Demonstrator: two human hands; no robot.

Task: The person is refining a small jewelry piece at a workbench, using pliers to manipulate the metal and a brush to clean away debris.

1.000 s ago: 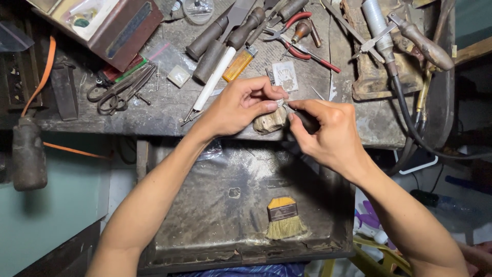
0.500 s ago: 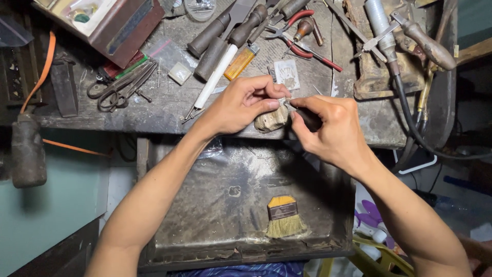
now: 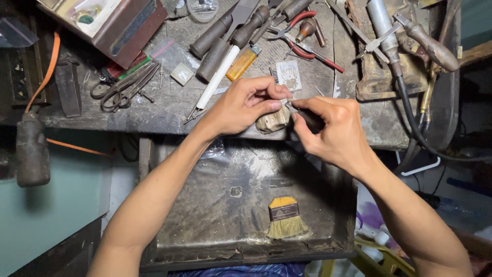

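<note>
My hands meet over the front edge of a cluttered worktop (image 3: pixel 154 110). My left hand (image 3: pixel 245 105) pinches a tiny metal piece (image 3: pixel 283 102) between thumb and fingertips, steadied just above a worn wooden peg (image 3: pixel 272 121) that juts from the edge. My right hand (image 3: pixel 335 131) is closed around a dark-handled tool (image 3: pixel 310 120), its tip brought right up to the piece — whether the tip touches it is too small to tell.

Below my forearms hangs a grimy metal tray (image 3: pixel 205 225), and in it lies a brush (image 3: pixel 286 219) with a yellow handle and pale bristles, well apart from both hands.

Behind my hands the worktop holds a row of dark tool handles (image 3: pixel 218 43), a white-handled tool (image 3: pixel 218 77), an orange lighter (image 3: pixel 242 63) and red-handled pliers (image 3: pixel 307 36). Just beyond my left fingers lies a small pale card (image 3: pixel 288 75). To the left sit dark shears (image 3: pixel 123 87) and a small clear square box (image 3: pixel 182 74), with a brown case (image 3: pixel 110 23) in the far corner. On the right a flexible-shaft handpiece (image 3: pixel 382 25) runs down into a black hose (image 3: pixel 412 123) — beside it, a wooden-handled tool (image 3: pixel 433 46). A mallet (image 3: pixel 32 151) hangs at the far left.
</note>
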